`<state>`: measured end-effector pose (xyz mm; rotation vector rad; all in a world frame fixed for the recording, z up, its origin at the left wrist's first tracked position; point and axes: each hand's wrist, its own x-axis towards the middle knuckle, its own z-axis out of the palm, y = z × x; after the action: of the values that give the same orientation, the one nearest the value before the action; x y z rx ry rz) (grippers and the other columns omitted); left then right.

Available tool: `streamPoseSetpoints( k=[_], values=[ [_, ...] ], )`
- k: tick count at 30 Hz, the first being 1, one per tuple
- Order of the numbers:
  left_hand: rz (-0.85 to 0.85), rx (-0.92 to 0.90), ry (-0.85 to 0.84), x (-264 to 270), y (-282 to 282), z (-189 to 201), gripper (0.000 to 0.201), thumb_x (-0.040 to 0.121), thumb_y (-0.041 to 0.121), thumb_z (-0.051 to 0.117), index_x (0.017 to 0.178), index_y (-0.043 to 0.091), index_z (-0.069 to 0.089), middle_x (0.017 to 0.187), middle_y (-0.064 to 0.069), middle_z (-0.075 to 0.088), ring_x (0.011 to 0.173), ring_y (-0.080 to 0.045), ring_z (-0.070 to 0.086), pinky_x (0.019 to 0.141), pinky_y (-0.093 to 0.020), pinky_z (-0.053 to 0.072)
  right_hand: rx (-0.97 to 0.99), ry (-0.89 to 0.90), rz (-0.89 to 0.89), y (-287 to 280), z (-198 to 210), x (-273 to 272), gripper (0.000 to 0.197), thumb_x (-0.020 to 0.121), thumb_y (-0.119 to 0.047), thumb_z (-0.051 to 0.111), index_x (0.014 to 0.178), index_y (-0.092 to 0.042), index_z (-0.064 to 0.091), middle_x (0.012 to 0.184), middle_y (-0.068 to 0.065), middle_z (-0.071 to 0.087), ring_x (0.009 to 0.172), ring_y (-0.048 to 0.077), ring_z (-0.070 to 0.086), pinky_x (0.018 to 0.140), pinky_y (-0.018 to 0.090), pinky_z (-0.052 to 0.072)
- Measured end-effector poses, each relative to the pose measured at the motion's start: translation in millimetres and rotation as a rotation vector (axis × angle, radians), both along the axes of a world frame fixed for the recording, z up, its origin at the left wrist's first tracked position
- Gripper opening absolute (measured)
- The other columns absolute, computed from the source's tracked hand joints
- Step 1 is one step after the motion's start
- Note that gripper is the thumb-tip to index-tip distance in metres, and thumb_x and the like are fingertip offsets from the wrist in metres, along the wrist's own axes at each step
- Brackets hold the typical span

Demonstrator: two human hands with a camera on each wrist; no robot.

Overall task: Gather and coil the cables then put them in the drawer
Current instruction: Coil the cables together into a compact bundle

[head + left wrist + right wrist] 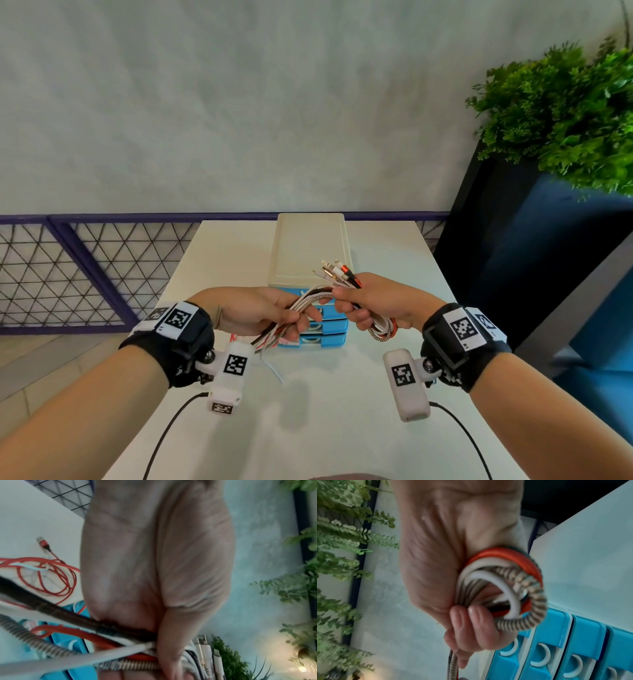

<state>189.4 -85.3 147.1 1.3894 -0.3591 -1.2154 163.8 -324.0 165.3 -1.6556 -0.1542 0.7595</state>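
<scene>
Head view: both hands are raised above the middle of the white rectangular tabletop (376, 383), sharing one bundle of mixed white, red, black and braided beige cables (315, 295). The right hand (380, 301) has its fingers curled tight around the bundle, with the plug ends (337, 270) sticking up out of the fist and a small loop of cable showing beneath it. The left hand (253, 313) pinches the same cables between thumb and fingers a little to the left, and loose strands trail down from it toward the tabletop. Behind the hands, toward the far edge, stands a small cream plastic cabinet with blue drawers (310, 253); its drawer fronts appear pushed in. A leafy green plant (561, 113) sits off the far right corner.

Left wrist view: the left hand's (154, 561) thumb is folded over the crossing cables (109, 630), clamping them against the fingers. A red cable with a red and black USB plug (56, 574) lies in loose loops on the tabletop (25, 513), its far end rising toward the blue drawer fronts (73, 642).

Right wrist view: the right hand (453, 547) is closed around a tight coil of cables (508, 588), red outermost, white inside, a beige braided one wound round the lower side. The blue drawers (556, 649) with white crescent handles lie just beyond the coil.
</scene>
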Motion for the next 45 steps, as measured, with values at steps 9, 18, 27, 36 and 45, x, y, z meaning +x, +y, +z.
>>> streamPoseSetpoints(
  k=[9, 18, 27, 36, 45],
  values=[
    [-0.043, -0.071, 0.037, -8.9, -2.1, -2.6, 0.017, 0.095, 0.025, 0.044, 0.104, 0.013, 0.052, 0.072, 0.004, 0.05, 0.064, -0.011, 0.051, 0.065, -0.023, 0.046, 0.048, 0.007, -0.048, -5.7, -10.3, 5.3, 0.018, 0.101, -0.022, 0.047, 0.107, -0.007, 0.055, 0.065, -0.004, 0.049, 0.048, 0.004, 0.035, 0.045, 0.014, 0.034],
    [0.259, 0.254, -0.436, -18.0, -37.2, 1.7, 0.026, 0.104, 0.025, 0.029, 0.08, 0.017, 0.037, 0.065, 0.003, 0.035, 0.052, -0.011, 0.032, 0.053, -0.021, 0.037, 0.218, -0.021, -0.401, 12.2, -22.3, 19.6, 0.02, 0.104, -0.023, 0.04, 0.089, -0.012, 0.047, 0.061, -0.003, 0.042, 0.047, 0.007, 0.039, 0.044, 0.018, 0.038],
    [0.301, 0.82, -1.328, -42.2, -82.2, 3.2, 0.013, 0.093, 0.008, 0.038, 0.105, 0.011, 0.041, 0.077, 0.001, 0.046, 0.076, -0.021, 0.052, 0.066, -0.033, 0.039, 0.504, 0.207, -0.647, 46.9, -19.8, 22.2, 0.034, 0.102, -0.03, 0.04, 0.089, -0.006, 0.06, 0.054, 0.004, 0.048, 0.049, 0.014, 0.042, 0.05, 0.025, 0.037],
    [0.255, 0.906, -1.51, -49.5, -95.3, 23.8, 0.025, 0.094, 0.009, 0.04, 0.114, -0.003, 0.05, 0.089, -0.012, 0.063, 0.07, -0.025, 0.048, 0.064, -0.034, 0.033, 0.592, 0.237, -0.541, 39.0, -14.3, 13.3, 0.065, 0.085, -0.067, 0.051, 0.109, -0.009, 0.065, 0.075, 0.004, 0.06, 0.071, 0.021, 0.061, 0.073, 0.036, 0.049],
    [0.078, 0.699, -0.981, -28.8, -98.3, 34.6, 0.028, 0.101, 0.024, 0.036, 0.094, 0.004, 0.053, 0.073, -0.006, 0.066, 0.066, -0.021, 0.062, 0.067, -0.03, 0.047, 0.365, -0.022, -0.581, 30.7, -13.6, 22.3, 0.03, 0.099, -0.035, 0.05, 0.077, -0.016, 0.054, 0.069, -0.002, 0.05, 0.057, 0.011, 0.048, 0.056, 0.023, 0.042]
  ],
)
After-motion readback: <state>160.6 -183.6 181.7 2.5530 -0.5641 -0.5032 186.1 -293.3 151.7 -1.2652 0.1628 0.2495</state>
